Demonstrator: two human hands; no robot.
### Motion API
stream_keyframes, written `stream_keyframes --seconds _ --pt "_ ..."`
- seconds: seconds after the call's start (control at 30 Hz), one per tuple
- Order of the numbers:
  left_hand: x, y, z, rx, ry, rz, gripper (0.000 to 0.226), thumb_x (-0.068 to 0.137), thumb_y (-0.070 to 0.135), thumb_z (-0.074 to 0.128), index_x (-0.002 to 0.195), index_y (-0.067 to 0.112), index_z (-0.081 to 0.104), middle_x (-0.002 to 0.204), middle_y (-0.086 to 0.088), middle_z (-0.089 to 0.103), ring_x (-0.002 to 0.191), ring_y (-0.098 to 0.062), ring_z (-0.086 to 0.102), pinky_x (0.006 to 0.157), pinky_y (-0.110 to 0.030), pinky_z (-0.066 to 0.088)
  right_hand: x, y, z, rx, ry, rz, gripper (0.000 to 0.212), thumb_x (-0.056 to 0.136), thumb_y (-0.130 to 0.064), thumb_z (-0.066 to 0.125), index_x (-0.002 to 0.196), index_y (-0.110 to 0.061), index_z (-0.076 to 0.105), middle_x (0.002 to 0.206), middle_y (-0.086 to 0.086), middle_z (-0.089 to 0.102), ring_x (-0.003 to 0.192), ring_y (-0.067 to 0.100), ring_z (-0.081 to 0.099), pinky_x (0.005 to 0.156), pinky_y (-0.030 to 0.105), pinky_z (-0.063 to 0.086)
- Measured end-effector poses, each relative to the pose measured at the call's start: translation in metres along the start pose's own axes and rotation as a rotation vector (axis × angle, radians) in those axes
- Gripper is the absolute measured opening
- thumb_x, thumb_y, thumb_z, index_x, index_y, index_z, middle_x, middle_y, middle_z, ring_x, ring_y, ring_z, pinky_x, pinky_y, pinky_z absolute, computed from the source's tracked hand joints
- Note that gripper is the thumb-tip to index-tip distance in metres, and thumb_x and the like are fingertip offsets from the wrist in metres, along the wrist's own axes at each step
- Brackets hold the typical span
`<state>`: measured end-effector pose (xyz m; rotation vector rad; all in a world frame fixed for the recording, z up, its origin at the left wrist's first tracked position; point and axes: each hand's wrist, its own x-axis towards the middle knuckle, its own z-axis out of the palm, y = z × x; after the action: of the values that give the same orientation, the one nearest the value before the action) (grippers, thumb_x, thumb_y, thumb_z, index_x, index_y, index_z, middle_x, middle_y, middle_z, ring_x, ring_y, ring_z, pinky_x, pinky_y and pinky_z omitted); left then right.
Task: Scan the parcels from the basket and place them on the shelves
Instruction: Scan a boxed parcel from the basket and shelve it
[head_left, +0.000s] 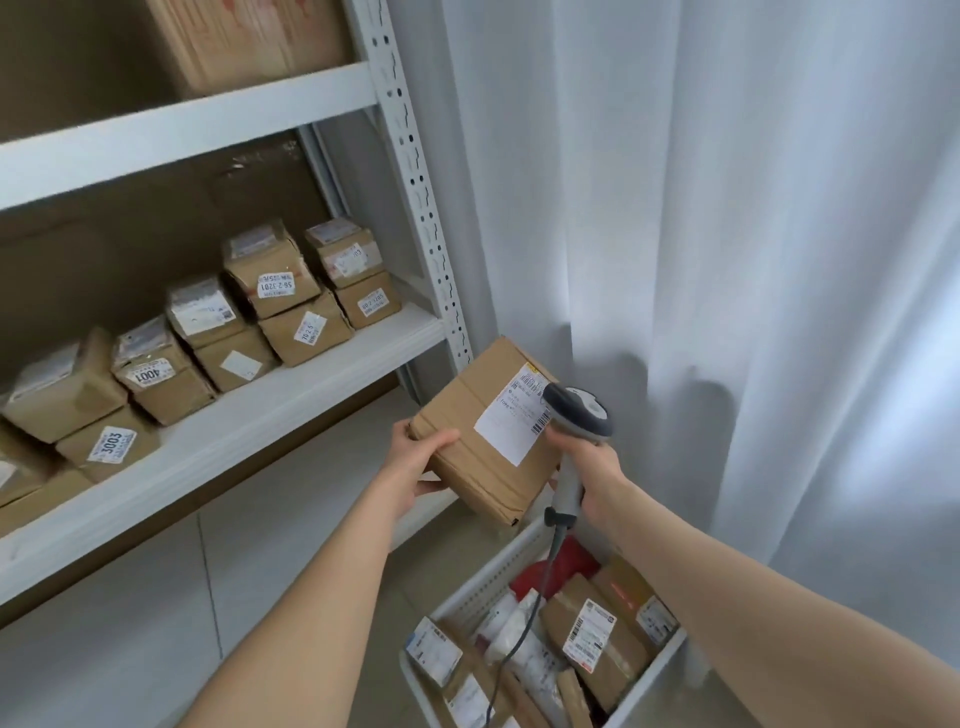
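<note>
My left hand (418, 457) grips the near left corner of a flat brown cardboard parcel (467, 447), held tilted above the basket. A white shipping label (514, 415) with barcodes faces up on it. My right hand (592, 475) grips the handle of a grey barcode scanner (576, 415), whose head sits just over the label's right edge. Its cable hangs down into the white slatted basket (483, 582), which holds several more labelled parcels and bags.
A white metal shelf unit (311, 374) stands at the left, its middle shelf carrying several small brown boxes with number stickers. A large carton sits on the shelf above. A pale curtain (727, 260) hangs at the right. Tiled floor lies below.
</note>
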<state>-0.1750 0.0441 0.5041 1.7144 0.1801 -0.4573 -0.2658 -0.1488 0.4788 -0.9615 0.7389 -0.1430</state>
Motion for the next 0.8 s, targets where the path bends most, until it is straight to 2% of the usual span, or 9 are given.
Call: stream_keyframes --seconds 0.1,0.2,0.3,0.4,0.5,0.57,0.7,0.8 --pt "-0.001 0.004 -0.036 0.059 -0.051 0.007 0.063 0.078 0.037 0.075 0.126 0.018 0.037 0.122 -0.008 0.049 0.114 -0.026 0.049 0.087 -0.049 0.052 -0.02 0.003 0.023 -0.014 0.011 -0.06 0.043 0.079 -0.011 0.078 0.119 -0.009 0.06 0.103 0.009 0.067 0.09 0.027 0.062 0.092 0.051 0.052" --pt "0.003 0.007 -0.074 0.157 -0.085 0.02 0.07 0.076 0.05 0.072 0.127 0.015 0.04 0.119 -0.008 0.051 0.113 -0.026 0.049 0.094 -0.048 0.048 -0.039 0.014 0.049 -0.025 0.029 -0.117 0.041 0.08 -0.008 0.076 0.118 -0.007 0.061 0.104 0.011 0.068 0.093 0.029 0.064 0.091 0.05 0.053" --pt "0.007 0.008 -0.107 0.276 -0.153 0.026 0.071 0.077 0.051 0.07 0.133 0.018 0.04 0.119 -0.006 0.052 0.111 -0.026 0.049 0.094 -0.044 0.045 -0.056 0.028 0.073 -0.036 0.052 -0.159 0.033 0.081 -0.005 0.074 0.111 -0.008 0.061 0.108 0.012 0.068 0.096 0.03 0.064 0.095 0.051 0.051" --pt "0.002 0.008 -0.128 0.334 -0.276 -0.028 0.07 0.08 0.049 0.068 0.139 0.025 0.039 0.118 -0.006 0.055 0.105 -0.026 0.055 0.087 -0.041 0.051 -0.068 0.04 0.089 -0.069 0.062 -0.186 0.023 0.082 -0.005 0.073 0.1 -0.012 0.062 0.11 0.011 0.068 0.1 0.029 0.064 0.097 0.049 0.05" --pt "-0.008 0.003 -0.136 0.311 -0.313 -0.056 0.062 0.081 0.046 0.069 0.135 0.026 0.044 0.111 -0.006 0.059 0.098 -0.024 0.059 0.079 -0.039 0.056 -0.078 0.046 0.099 -0.167 0.091 -0.198 0.021 0.081 -0.008 0.075 0.097 -0.013 0.062 0.108 0.009 0.068 0.101 0.027 0.063 0.097 0.044 0.05" --pt "-0.012 -0.004 -0.137 0.264 -0.285 -0.049 0.063 0.082 0.043 0.069 0.136 0.025 0.043 0.109 -0.005 0.06 0.095 -0.024 0.06 0.082 -0.042 0.056 -0.081 0.048 0.103 -0.189 0.102 -0.204 0.024 0.082 -0.008 0.075 0.102 -0.009 0.062 0.106 0.009 0.067 0.098 0.026 0.063 0.096 0.042 0.051" --pt "-0.018 -0.02 -0.135 0.138 -0.212 -0.024 0.073 0.081 0.037 0.071 0.144 0.026 0.034 0.104 -0.003 0.058 0.089 -0.022 0.059 0.083 -0.042 0.055 -0.087 0.049 0.105 -0.221 0.135 -0.23 0.028 0.084 -0.007 0.072 0.11 -0.005 0.063 0.11 0.012 0.068 0.106 0.03 0.064 0.097 0.045 0.051" --pt "-0.028 -0.027 -0.129 0.046 -0.196 -0.025 0.077 0.082 0.034 0.072 0.146 0.03 0.03 0.106 -0.002 0.058 0.089 -0.02 0.059 0.076 -0.041 0.056 -0.097 0.047 0.101 -0.247 0.109 -0.214 0.026 0.085 -0.01 0.07 0.109 -0.003 0.063 0.1 0.011 0.069 0.096 0.03 0.067 0.087 0.043 0.056"
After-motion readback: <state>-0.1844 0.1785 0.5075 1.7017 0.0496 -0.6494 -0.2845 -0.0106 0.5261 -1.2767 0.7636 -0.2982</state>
